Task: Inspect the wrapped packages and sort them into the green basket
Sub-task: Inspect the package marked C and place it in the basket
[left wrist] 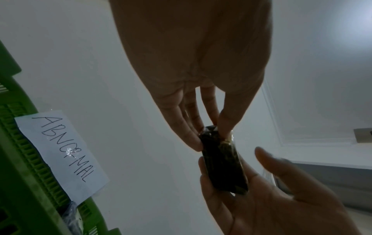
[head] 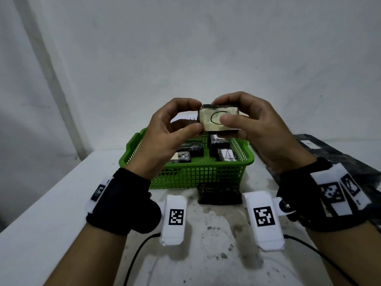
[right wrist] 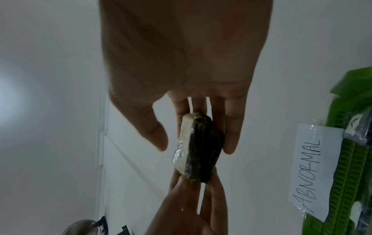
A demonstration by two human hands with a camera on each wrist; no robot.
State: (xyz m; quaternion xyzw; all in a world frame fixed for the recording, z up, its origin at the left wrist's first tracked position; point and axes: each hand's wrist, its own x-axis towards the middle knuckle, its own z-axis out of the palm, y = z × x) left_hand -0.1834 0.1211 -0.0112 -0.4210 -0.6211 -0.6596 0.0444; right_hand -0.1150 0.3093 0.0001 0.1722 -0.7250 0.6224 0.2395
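We hold the wrapped package (head: 219,120) up between both hands above the green basket (head: 185,162), label marked "C" turned toward us so we can read it. Our left hand (head: 165,139) pinches its left edge and our right hand (head: 255,131) grips the right side, thumb over the label. Below our fingers, sorted packages (head: 224,153) lie in the basket; another package (head: 219,195) waits on the desk (head: 51,203).
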